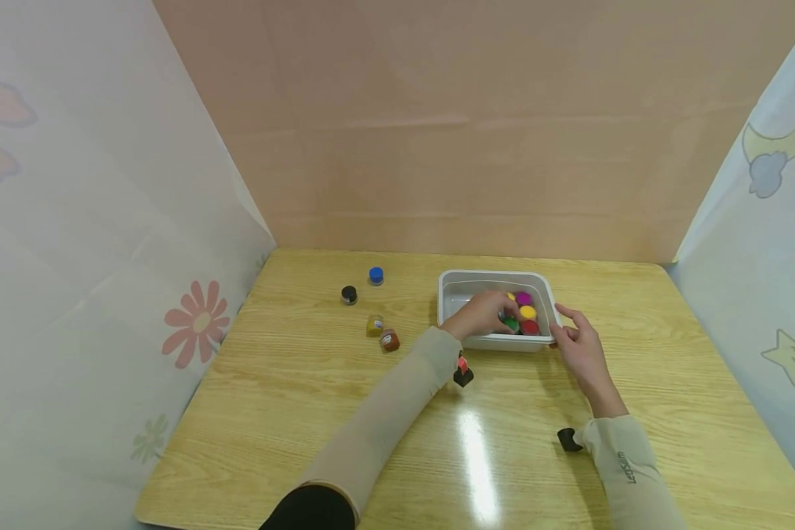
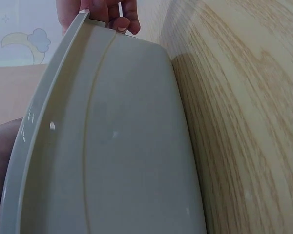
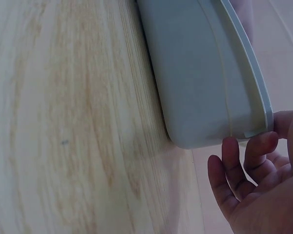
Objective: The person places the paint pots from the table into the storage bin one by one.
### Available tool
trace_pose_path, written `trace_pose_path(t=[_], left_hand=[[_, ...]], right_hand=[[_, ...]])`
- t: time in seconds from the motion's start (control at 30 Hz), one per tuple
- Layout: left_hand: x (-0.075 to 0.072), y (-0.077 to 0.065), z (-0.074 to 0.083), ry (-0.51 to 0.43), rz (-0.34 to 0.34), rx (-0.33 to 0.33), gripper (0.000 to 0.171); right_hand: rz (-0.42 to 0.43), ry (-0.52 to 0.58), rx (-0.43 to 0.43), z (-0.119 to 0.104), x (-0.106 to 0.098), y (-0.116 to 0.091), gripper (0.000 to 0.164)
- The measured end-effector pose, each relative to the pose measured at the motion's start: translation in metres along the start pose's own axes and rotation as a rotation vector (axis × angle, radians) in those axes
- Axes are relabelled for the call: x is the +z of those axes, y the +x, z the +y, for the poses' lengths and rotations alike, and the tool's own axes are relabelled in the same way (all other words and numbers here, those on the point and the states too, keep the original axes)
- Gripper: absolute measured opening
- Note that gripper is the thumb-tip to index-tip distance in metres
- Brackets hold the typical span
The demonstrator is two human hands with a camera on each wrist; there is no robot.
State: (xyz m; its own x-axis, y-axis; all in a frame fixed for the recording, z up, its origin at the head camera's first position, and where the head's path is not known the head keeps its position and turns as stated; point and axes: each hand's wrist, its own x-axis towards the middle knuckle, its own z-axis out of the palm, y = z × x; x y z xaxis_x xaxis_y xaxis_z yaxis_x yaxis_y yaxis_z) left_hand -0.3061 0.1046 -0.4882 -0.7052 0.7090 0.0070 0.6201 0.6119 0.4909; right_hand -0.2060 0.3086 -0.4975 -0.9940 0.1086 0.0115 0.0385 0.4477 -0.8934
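Note:
A white plastic bin point(image 1: 492, 344) stands on the table and holds several small jars grouped at its right side. Their lids are yellow, purple, red and green. My left hand point(image 1: 485, 312) reaches over the near wall into the bin, its thumb and fingers bent about a green-lidded jar point(image 1: 511, 324); the fingers partly cover it. At the right end of the bin, my right hand point(image 1: 581, 355) pinches the rim. In the right wrist view, that hand's fingertips point(image 3: 230, 145) lie against the outside of the bin point(image 3: 195, 73), below the rim. The left wrist view shows mostly the bin's outer wall point(image 2: 132, 126).
Left of the bin, loose on the wooden table point(image 1: 271, 412), are a blue-lidded jar point(image 1: 376, 276), a black-lidded jar point(image 1: 349, 295), a yellow jar point(image 1: 375, 326) and a red-brown jar point(image 1: 389, 340). A brown backdrop point(image 1: 470, 147) rises behind the table, with patterned sheets at both sides.

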Motion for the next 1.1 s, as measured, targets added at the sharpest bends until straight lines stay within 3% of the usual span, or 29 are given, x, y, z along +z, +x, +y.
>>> trace_pose_path(t=[0.57,0.93,1.1], left_hand=[[0.000,0.004,-0.001,0.051,-0.025,0.040,0.030],[-0.003,-0.001,-0.004,-0.026,-0.003,0.047,0.026],[-0.011,-0.008,-0.005,-0.098,0.021,0.039,0.028]], right_hand=[[0.013,-0.035,-0.016,-0.002,0.000,0.000,0.056],[-0.004,-0.037,0.016,-0.002,-0.001,0.000,0.058],[-0.004,-0.042,0.009,-0.003,-0.001,0.000,0.058]])
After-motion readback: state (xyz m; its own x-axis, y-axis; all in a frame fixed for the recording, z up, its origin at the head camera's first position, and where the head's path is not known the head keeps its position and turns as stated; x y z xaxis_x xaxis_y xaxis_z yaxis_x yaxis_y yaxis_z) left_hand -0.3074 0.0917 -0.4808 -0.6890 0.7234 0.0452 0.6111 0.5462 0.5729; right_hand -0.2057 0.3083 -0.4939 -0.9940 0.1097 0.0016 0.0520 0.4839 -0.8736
